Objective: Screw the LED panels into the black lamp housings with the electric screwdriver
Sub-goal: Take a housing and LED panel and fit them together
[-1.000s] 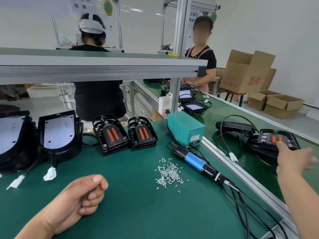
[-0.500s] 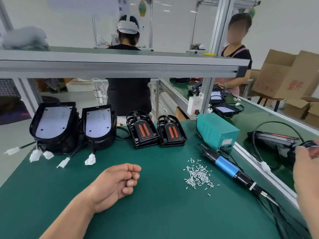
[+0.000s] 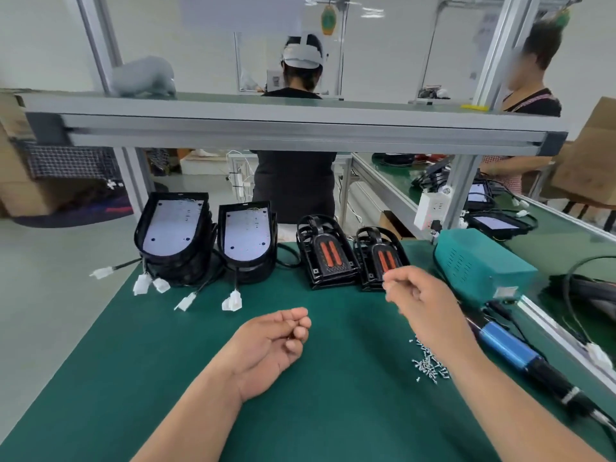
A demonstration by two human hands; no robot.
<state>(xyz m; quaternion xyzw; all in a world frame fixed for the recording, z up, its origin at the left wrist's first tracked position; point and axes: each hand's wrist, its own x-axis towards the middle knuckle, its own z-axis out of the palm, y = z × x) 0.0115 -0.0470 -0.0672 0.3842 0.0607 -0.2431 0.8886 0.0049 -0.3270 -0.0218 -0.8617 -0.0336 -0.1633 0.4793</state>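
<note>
1. Your left hand (image 3: 271, 341) rests on the green bench (image 3: 166, 361) with its fingers curled in. I cannot tell whether it holds anything.
2. Your right hand (image 3: 420, 296) is blurred, at the near edge of the red-striped housing (image 3: 383, 258). Its grip is unclear.
3. The electric screwdriver (image 3: 510, 345) lies at your right, beside the screws (image 3: 428, 365).
4. The LED panels (image 3: 245, 233) stand at the far left of the bench.

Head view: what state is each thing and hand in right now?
electric screwdriver, lying on the mat, unheld.
screws, loose pile on mat.
LED panel housings, stacked, untouched.
left hand, resting on mat, fingers curled.
right hand, raised, blurred; grip unclear.
</note>
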